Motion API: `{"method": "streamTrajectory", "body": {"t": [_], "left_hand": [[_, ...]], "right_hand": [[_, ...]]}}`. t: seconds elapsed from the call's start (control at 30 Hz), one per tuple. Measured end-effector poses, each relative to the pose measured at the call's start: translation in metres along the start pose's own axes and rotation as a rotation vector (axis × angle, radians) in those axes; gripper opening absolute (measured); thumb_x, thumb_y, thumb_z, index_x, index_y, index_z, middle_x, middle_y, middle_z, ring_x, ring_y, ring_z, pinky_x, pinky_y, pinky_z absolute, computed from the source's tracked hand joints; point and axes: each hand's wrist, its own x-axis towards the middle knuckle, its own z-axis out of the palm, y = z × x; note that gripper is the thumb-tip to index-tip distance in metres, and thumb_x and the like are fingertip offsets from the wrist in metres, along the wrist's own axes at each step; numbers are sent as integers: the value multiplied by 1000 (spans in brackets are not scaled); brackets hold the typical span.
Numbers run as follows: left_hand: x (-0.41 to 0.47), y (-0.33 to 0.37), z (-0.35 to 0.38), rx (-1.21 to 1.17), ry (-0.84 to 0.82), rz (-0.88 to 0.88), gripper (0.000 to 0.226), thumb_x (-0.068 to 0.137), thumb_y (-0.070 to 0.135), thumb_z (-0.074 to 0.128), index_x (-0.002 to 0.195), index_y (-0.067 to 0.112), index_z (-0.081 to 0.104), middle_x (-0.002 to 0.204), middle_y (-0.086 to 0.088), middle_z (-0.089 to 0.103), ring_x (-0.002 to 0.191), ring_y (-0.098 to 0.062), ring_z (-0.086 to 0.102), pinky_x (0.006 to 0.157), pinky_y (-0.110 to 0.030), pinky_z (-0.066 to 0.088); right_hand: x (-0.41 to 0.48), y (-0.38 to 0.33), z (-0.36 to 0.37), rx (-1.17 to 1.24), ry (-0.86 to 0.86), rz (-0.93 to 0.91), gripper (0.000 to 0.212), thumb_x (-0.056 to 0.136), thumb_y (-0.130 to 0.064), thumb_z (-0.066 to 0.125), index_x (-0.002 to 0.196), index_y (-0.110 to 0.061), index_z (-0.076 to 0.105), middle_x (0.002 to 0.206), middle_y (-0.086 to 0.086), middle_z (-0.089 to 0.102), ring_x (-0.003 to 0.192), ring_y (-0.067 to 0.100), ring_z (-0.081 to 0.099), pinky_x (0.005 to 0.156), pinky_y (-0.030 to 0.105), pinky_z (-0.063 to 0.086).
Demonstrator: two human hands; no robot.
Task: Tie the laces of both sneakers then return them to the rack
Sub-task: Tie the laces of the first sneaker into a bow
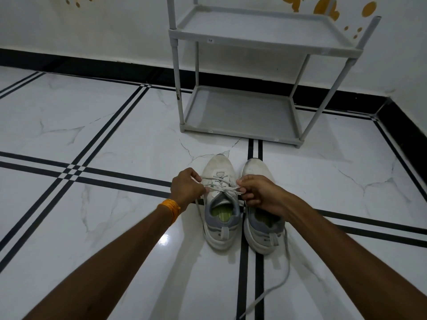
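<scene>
Two white and grey sneakers stand side by side on the floor, toes pointing away from me. My left hand [188, 187] and my right hand [258, 192] each pinch an end of the white lace [221, 188] of the left sneaker [220, 204], pulling it taut across the tongue. My right hand covers the lace area of the right sneaker [261, 229]. A loose lace [285, 269] from the right sneaker trails over the floor toward me. The grey rack [242, 112] stands just beyond the shoes with both shelves bare.
The white marble floor [104, 135] has black stripe lines. A white wall with a black skirting [92, 68] runs behind the rack and turns a corner at the right. An orange band [171, 207] is on my left wrist.
</scene>
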Motion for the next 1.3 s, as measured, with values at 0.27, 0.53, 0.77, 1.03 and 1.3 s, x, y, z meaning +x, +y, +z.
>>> {"method": "streamTrajectory", "body": {"t": [0.27, 0.53, 0.77, 1.03, 1.3], "left_hand": [[1, -6, 8, -52, 82, -29, 16, 79, 8, 72, 78, 14, 58, 83, -10, 67, 81, -30, 68, 75, -42, 61], [-8, -23, 10, -157, -17, -254, 18, 91, 4, 43, 75, 12, 46, 68, -7, 50, 53, -18, 51, 42, -22, 48], [-3, -24, 0, 602, 249, 422, 22, 83, 28, 63, 96, 18, 49, 80, -5, 62, 68, -26, 60, 55, -31, 44], [5, -41, 2, -87, 232, -111, 6, 82, 7, 56, 77, 9, 57, 63, -13, 67, 57, -29, 67, 70, -48, 62], [8, -47, 1, -173, 252, -125, 2, 82, -1, 60, 80, -1, 61, 67, -19, 67, 44, -18, 62, 49, -26, 56]], "right_hand": [[-2, -7, 11, -896, 210, -351, 14, 84, -22, 71, 75, -12, 68, 72, 4, 69, 67, 21, 63, 62, 34, 50], [-2, 7, 8, 502, 368, 180, 33, 98, -5, 38, 67, -14, 38, 42, -4, 27, 27, 7, 20, 26, 14, 14], [-6, 22, 11, -698, 540, -263, 33, 82, -34, 73, 65, -10, 57, 61, 6, 58, 57, 19, 52, 56, 32, 41], [0, 41, 8, -859, 719, -479, 44, 85, -25, 70, 55, -18, 39, 50, -4, 41, 49, 9, 37, 52, 31, 32], [-3, 45, 10, -814, 752, -499, 43, 87, -15, 66, 56, -19, 37, 53, -3, 40, 51, 8, 36, 51, 27, 32]]}}
